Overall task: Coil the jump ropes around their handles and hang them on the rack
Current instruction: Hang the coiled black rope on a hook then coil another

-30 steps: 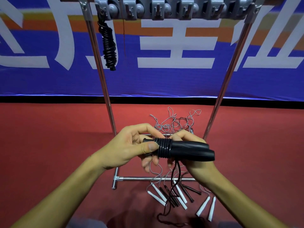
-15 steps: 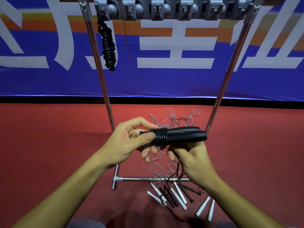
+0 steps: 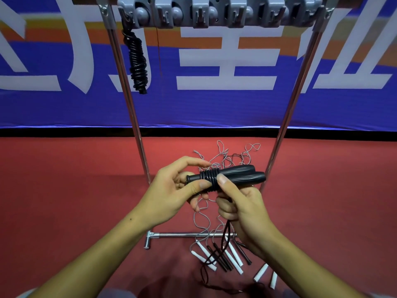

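Observation:
Two black jump-rope handles (image 3: 238, 176) lie side by side, held level in front of me. Several turns of black rope (image 3: 209, 176) wrap their left end. My left hand (image 3: 174, 194) grips that left end, thumb against the coil. My right hand (image 3: 242, 211) sits under the handles with its thumb on the coil and its fingers curled round the loose black rope (image 3: 225, 237), which hangs down to the floor. On the grey hook rack (image 3: 214, 14) above, one coiled black rope (image 3: 138, 63) hangs from the leftmost hook.
The rack stands on two slanted metal poles (image 3: 131, 104) joined by a floor bar (image 3: 176, 235). A tangle of grey and dark ropes (image 3: 225, 155) with white and black handles (image 3: 234, 258) lies on the red floor under it. A blue banner fills the wall behind.
The handles have risen slightly and tilted. My right hand has come from behind the handles to below them, its thumb now on the coil, and one more turn of rope lies on it.

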{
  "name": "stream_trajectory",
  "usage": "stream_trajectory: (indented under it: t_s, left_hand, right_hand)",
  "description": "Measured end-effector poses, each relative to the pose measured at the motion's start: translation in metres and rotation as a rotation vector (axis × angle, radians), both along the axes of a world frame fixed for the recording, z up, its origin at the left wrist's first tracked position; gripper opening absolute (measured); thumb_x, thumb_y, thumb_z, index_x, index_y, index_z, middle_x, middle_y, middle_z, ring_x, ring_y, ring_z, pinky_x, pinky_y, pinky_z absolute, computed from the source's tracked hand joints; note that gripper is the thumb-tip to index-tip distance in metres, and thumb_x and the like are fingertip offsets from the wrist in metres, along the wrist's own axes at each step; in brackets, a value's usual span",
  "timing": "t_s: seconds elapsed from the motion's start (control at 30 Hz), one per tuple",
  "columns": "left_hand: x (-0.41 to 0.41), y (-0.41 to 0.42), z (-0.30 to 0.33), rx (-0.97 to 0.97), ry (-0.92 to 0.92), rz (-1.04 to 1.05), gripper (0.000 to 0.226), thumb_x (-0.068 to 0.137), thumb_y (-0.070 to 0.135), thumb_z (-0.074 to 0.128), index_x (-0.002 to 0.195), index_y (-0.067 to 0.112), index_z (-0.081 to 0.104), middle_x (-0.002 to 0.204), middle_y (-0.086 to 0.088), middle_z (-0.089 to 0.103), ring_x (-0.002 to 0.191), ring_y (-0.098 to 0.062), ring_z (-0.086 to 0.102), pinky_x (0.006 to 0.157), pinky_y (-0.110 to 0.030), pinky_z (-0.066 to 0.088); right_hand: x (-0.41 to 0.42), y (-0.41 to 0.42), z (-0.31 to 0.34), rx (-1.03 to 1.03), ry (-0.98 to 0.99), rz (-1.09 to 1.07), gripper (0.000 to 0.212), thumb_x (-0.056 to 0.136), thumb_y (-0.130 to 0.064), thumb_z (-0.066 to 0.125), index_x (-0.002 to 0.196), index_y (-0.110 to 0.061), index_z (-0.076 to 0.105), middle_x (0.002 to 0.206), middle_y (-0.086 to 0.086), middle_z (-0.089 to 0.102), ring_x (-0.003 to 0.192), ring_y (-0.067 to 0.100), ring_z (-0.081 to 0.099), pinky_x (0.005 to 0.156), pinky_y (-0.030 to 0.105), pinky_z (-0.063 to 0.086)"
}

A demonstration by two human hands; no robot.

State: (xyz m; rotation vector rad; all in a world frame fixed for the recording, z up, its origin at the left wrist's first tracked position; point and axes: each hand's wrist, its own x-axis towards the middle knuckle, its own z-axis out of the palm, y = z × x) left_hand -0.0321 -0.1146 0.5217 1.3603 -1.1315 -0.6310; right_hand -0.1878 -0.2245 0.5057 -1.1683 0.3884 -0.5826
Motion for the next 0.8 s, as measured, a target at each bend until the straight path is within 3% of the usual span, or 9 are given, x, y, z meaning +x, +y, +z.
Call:
stream_trajectory:
  t_s: [0.13, 0.3, 0.4, 0.47, 0.5, 0.57, 0.63, 0.73, 0.8]
  left_hand:
    - [-0.002, 0.002, -0.006, -0.014, -0.196, 0.031, 0.042, 0.097, 0.018, 0.074, 0.138, 0.023, 0.068, 0.078, -0.01, 0.073, 0.054, -0.026, 0.066, 0.067, -0.037, 0.06]
    - [0.006, 0.001, -0.003, 0.112, 0.008, -0.097, 0.045, 0.096, 0.017, 0.072, 0.14, 0.025, 0.068, 0.08, -0.015, 0.074, 0.06, -0.024, 0.064, 0.068, -0.044, 0.062]
    - [0.008, 0.001, -0.004, 0.093, -0.075, -0.026, 0.04, 0.099, 0.016, 0.072, 0.136, 0.032, 0.072, 0.078, -0.014, 0.073, 0.061, -0.023, 0.064, 0.072, -0.048, 0.064]
    - [0.011, 0.001, -0.005, 0.056, -0.146, 0.069, 0.038, 0.099, 0.022, 0.072, 0.134, 0.037, 0.072, 0.074, -0.013, 0.073, 0.06, -0.022, 0.066, 0.07, -0.04, 0.063]
    - [0.013, 0.001, -0.005, 0.04, -0.141, 0.107, 0.038, 0.099, 0.023, 0.072, 0.134, 0.036, 0.072, 0.075, -0.014, 0.074, 0.06, -0.023, 0.067, 0.07, -0.038, 0.062]
    - [0.018, 0.001, -0.004, 0.019, -0.117, 0.153, 0.037, 0.1, 0.019, 0.072, 0.135, 0.033, 0.072, 0.078, -0.013, 0.075, 0.061, -0.025, 0.068, 0.068, -0.034, 0.061]
    - [0.019, 0.002, -0.002, 0.01, -0.13, 0.2, 0.038, 0.1, 0.017, 0.07, 0.135, 0.03, 0.071, 0.077, -0.011, 0.076, 0.06, -0.025, 0.069, 0.064, -0.024, 0.056]
    - [0.015, 0.002, -0.001, 0.001, -0.147, 0.23, 0.038, 0.099, 0.015, 0.069, 0.136, 0.028, 0.07, 0.076, -0.01, 0.076, 0.06, -0.023, 0.07, 0.063, -0.02, 0.054]
    - [0.016, 0.001, -0.003, -0.001, -0.158, 0.228, 0.039, 0.1, 0.015, 0.069, 0.137, 0.027, 0.07, 0.077, -0.009, 0.076, 0.06, -0.021, 0.069, 0.067, -0.031, 0.061]
  right_hand:
    - [0.0, 0.002, 0.002, 0.008, 0.086, -0.092, 0.047, 0.094, -0.04, 0.071, 0.062, -0.022, 0.041, 0.06, -0.002, 0.022, 0.048, 0.012, 0.017, 0.046, 0.026, 0.013]
    - [-0.003, -0.001, -0.001, -0.144, 0.224, -0.079, 0.055, 0.095, -0.05, 0.065, 0.053, -0.027, 0.037, 0.058, -0.001, 0.025, 0.049, 0.013, 0.02, 0.047, 0.025, 0.017]
    - [-0.005, -0.007, 0.003, -0.214, 0.207, 0.082, 0.048, 0.097, -0.044, 0.067, 0.068, -0.009, 0.051, 0.064, 0.008, 0.033, 0.053, 0.014, 0.027, 0.052, 0.034, 0.02]
    - [-0.005, -0.012, 0.008, -0.305, 0.206, 0.144, 0.029, 0.097, -0.026, 0.074, 0.104, -0.001, 0.062, 0.071, 0.012, 0.053, 0.055, 0.016, 0.044, 0.053, 0.032, 0.036]
    - [-0.005, -0.016, 0.008, -0.314, 0.217, 0.151, 0.031, 0.096, -0.016, 0.075, 0.119, -0.003, 0.058, 0.076, 0.013, 0.065, 0.055, 0.018, 0.051, 0.054, 0.031, 0.044]
    - [-0.004, -0.022, 0.006, -0.282, 0.252, 0.119, 0.033, 0.098, -0.008, 0.07, 0.123, -0.003, 0.049, 0.087, 0.015, 0.076, 0.054, 0.024, 0.06, 0.056, 0.033, 0.053]
    - [-0.003, -0.026, 0.001, -0.304, 0.281, 0.062, 0.023, 0.101, -0.01, 0.065, 0.113, -0.001, 0.048, 0.09, 0.017, 0.078, 0.058, 0.028, 0.066, 0.059, 0.038, 0.057]
    - [-0.004, -0.031, -0.009, -0.564, 0.318, -0.078, 0.011, 0.101, -0.019, 0.068, 0.1, -0.011, 0.061, 0.085, 0.006, 0.078, 0.071, 0.021, 0.075, 0.071, 0.038, 0.059]
    - [-0.007, -0.035, -0.015, -0.869, 0.372, -0.23, 0.008, 0.101, -0.026, 0.067, 0.097, -0.02, 0.068, 0.083, -0.005, 0.075, 0.079, 0.013, 0.072, 0.075, 0.033, 0.055]
